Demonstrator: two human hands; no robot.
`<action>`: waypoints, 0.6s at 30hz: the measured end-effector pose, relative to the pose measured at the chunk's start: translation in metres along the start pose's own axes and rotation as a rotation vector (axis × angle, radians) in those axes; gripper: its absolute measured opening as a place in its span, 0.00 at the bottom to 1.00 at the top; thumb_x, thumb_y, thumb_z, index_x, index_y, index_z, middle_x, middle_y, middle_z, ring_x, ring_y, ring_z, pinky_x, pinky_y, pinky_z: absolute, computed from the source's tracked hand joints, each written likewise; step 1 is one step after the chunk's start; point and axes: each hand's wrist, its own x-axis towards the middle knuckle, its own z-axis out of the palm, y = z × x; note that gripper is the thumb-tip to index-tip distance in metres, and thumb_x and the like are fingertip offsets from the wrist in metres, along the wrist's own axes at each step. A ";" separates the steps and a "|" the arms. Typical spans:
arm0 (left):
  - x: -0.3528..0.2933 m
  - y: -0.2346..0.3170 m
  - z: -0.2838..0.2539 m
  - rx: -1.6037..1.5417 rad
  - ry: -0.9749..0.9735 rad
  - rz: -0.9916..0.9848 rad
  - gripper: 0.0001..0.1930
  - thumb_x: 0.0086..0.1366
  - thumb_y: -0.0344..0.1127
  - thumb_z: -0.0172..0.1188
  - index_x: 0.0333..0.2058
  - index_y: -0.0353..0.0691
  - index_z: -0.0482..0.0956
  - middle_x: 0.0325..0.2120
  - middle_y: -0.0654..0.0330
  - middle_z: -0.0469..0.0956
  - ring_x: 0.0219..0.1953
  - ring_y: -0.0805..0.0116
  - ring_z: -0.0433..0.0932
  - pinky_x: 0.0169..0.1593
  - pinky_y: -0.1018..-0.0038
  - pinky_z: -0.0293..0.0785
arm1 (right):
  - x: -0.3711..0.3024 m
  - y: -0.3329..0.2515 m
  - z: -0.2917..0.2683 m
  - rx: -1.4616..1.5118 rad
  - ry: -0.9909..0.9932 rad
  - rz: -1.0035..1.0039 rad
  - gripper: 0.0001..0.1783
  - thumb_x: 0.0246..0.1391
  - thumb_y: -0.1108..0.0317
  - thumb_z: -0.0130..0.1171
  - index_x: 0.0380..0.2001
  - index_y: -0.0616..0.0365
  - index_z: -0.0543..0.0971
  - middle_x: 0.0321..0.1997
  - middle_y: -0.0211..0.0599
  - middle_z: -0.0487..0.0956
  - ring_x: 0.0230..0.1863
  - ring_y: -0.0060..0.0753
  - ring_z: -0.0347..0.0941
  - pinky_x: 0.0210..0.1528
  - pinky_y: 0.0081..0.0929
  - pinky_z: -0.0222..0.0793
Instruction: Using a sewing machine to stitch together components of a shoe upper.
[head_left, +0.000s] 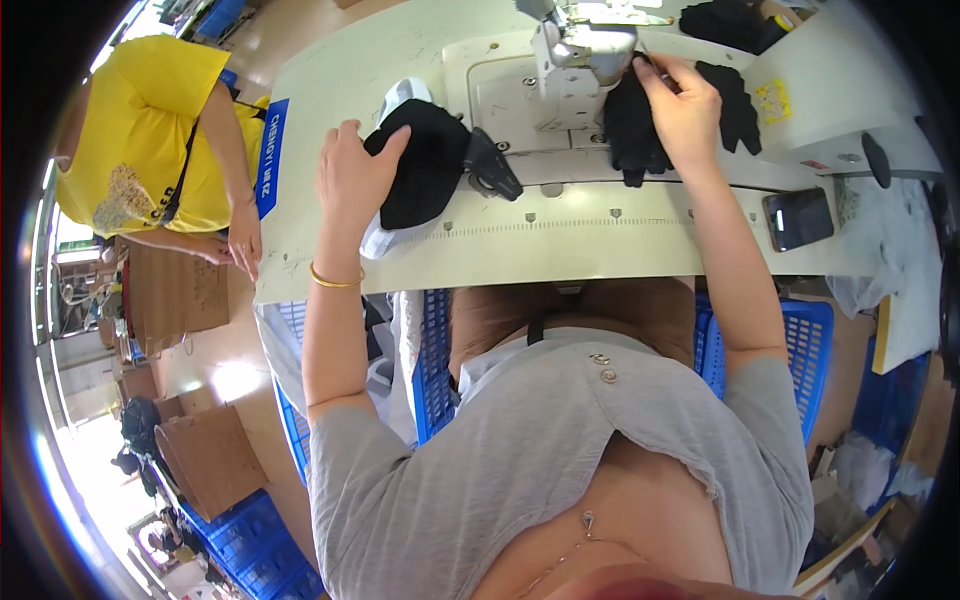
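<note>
At the left of the sewing table, my left hand (355, 175) lies with thumb and fingers spread at the edge of a rounded black cloth piece (425, 170). White material (405, 92) shows from under that piece. A dark, flat, pointed piece (490, 165) touches its right side. Beside the head of the sewing machine (585, 60), my right hand (685, 108) pinches the upper part of a black glove-like cloth piece (632, 130) between thumb and fingers. A similar black piece (733, 105) lies just right of that hand. The needle area is partly hidden by the machine head.
A phone (798, 219) lies at the table's right, near clear plastic bags (885, 250). More black cloth (722, 24) sits behind the machine. A person in a yellow top (150, 140) stands at the left table end. Blue baskets (808, 340) stand under the table.
</note>
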 end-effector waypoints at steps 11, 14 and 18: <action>0.013 -0.023 0.008 -0.890 -0.459 -0.170 0.15 0.60 0.39 0.65 0.38 0.30 0.82 0.29 0.61 0.81 0.32 0.75 0.76 0.38 0.78 0.72 | 0.001 -0.013 -0.029 0.529 -0.086 0.573 0.09 0.50 0.68 0.70 0.29 0.60 0.80 0.18 0.18 0.66 0.16 0.09 0.54 0.15 0.15 0.46; 0.015 -0.030 0.016 -0.879 -0.375 -0.147 0.16 0.60 0.39 0.66 0.36 0.29 0.81 0.26 0.62 0.80 0.31 0.75 0.75 0.37 0.77 0.70 | 0.000 -0.028 -0.042 0.631 -0.015 0.608 0.10 0.53 0.69 0.67 0.24 0.57 0.75 0.18 0.20 0.67 0.14 0.11 0.57 0.14 0.14 0.48; -0.024 -0.012 -0.008 -0.397 0.105 0.016 0.10 0.64 0.36 0.60 0.33 0.33 0.79 0.23 0.51 0.79 0.24 0.62 0.76 0.31 0.70 0.71 | -0.017 -0.061 -0.044 0.761 -0.147 0.651 0.07 0.56 0.69 0.64 0.35 0.57 0.77 0.18 0.21 0.68 0.13 0.11 0.58 0.13 0.14 0.49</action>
